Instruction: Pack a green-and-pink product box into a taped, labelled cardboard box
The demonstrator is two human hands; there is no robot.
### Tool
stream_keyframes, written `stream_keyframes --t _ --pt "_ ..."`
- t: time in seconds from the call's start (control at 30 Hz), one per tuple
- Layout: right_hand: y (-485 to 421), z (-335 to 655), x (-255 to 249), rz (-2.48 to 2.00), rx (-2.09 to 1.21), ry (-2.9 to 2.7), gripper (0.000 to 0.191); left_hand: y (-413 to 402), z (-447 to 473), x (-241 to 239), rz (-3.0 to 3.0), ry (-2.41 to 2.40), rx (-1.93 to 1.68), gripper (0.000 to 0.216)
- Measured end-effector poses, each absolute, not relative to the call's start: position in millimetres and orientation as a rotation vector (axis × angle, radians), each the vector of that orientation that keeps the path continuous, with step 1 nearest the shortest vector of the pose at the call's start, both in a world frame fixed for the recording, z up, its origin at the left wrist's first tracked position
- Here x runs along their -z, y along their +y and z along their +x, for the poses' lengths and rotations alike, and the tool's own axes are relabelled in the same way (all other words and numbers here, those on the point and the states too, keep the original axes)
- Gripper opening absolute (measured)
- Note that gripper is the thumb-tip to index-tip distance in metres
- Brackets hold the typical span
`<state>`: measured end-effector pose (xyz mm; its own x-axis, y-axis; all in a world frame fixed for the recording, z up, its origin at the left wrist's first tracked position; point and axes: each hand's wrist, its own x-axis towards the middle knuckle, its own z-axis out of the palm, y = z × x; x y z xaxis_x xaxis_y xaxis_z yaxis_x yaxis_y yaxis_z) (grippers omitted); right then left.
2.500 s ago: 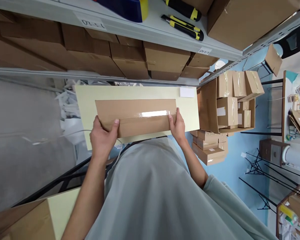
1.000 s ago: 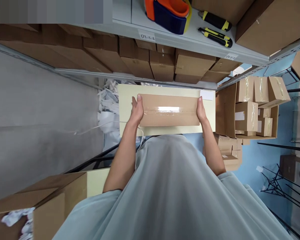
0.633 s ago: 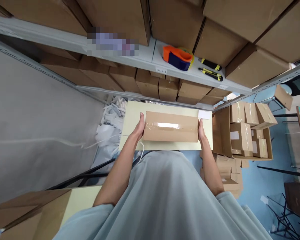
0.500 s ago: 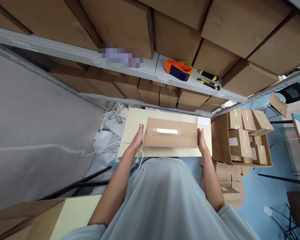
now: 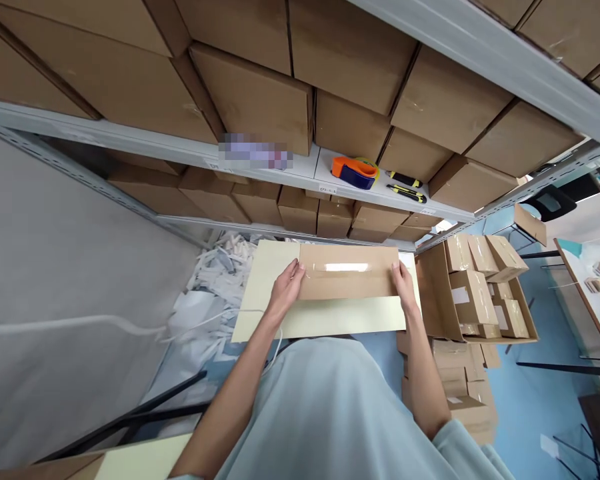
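Note:
A long cardboard box with shiny clear tape along its middle is in front of me, over the pale yellow tabletop. My left hand grips its left end, fingers at the corner. At the opposite end, my right hand has its fingers and thumb closed on the edge. I cannot tell whether the box rests on the table or is slightly raised. Its underside is hidden.
A grey shelf full of cartons crosses ahead, bearing an orange and blue tape dispenser and two yellow-black utility knives. On the right, a large open carton holds taped boxes. White scraps lie left of the table.
My left hand has closed on the box's left end, where it was apart and flat before. The box sits farther back on the table. My view has tilted upward.

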<state>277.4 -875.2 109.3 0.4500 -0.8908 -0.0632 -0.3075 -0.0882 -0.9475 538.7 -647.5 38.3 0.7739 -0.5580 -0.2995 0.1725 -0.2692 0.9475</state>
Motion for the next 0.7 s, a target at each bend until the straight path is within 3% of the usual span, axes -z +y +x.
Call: stream_keyframes --t 0.17,0.37,0.7 --pt "-873 272 -119 -1.680 0.784 1.098 0.074 -643 535 -42 1.539 -0.236 0.802 0.065" --pt "-836 249 -85 -1.625 0.644 1.176 0.073 -624 519 -18 1.504 -0.251 0.882 0.055" --pt "-778 213 -48 -1.579 0.571 1.306 0.063 -584 481 30 1.788 -0.246 0.974 0.070"
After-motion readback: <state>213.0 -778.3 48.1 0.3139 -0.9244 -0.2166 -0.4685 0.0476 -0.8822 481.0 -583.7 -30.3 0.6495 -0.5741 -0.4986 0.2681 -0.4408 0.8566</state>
